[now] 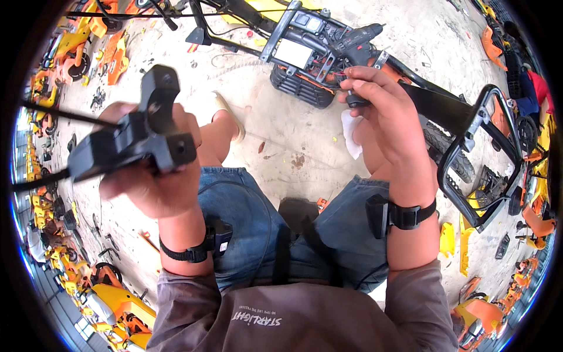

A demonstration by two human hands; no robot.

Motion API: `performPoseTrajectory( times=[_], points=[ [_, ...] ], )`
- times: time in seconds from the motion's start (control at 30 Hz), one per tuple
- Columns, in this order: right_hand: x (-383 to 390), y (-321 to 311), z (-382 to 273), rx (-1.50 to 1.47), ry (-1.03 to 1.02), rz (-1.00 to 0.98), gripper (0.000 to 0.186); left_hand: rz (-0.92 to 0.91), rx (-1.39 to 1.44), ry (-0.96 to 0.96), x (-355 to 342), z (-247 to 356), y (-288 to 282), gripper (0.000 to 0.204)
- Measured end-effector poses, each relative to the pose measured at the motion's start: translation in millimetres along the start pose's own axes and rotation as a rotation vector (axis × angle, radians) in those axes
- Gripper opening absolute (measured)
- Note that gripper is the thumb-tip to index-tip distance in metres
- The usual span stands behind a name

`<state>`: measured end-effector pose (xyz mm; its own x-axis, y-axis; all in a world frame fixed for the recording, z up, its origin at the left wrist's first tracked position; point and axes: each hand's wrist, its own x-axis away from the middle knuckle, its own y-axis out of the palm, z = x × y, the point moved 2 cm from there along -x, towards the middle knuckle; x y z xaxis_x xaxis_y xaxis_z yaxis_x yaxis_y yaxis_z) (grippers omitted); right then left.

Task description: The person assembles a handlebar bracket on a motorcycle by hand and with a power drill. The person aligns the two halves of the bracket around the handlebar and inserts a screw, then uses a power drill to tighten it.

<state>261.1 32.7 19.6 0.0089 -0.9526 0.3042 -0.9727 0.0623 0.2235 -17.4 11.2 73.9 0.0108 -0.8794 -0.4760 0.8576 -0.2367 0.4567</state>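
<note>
Both hands are occupied: the left hand [153,192] wraps a black cabled bracket [132,139] left of the knee [220,132], best braced firmly, while the half-curled right hand [388,111] pinches a small black fitting [356,101], calling for careful fingertips.

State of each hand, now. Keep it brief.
Left hand: closed, holding a black bracket-like part.
Right hand: closed, pinching a small black piece; its exact kind cannot be told.

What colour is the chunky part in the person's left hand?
The chunky part in the left hand is black, shown best in the head view.
</note>
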Motion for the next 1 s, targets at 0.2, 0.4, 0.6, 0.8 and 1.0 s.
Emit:
performPoseTrajectory(
  times=[0.2, 0.4, 0.6, 0.8, 1.0],
  points=[
    [-1.3, -2.1, -14.5, -0.006, -0.081, -0.009, 0.023, 0.029, 0.006, -0.051, -7.1, -12.2, 0.9, 0.076],
    [-4.2, -8.6, -7.0, -0.009, -0.083, -0.044, 0.022, 0.077, -0.096, -0.037, -9.3, -18.4, 10.5, 0.066],
    [-6.5, -9.4, -15.9, 0.035, -0.107, -0.062, 0.022, 0.092, -0.234, -0.06, -16.3, -20.9, 17.7, 0.068],
    [-7.5, -19.5, -14.5, -0.035, -0.093, -0.007, 0.023, -0.028, -0.147, -0.013, -24.4, -22.6, 21.0, 0.07],
    [-14.6, -12.8, -1.5, -0.098, 0.004, -0.02, 0.03, -0.09, -0.299, -0.097, -49.1, -22.0, 15.3, 0.07]
  ],
)
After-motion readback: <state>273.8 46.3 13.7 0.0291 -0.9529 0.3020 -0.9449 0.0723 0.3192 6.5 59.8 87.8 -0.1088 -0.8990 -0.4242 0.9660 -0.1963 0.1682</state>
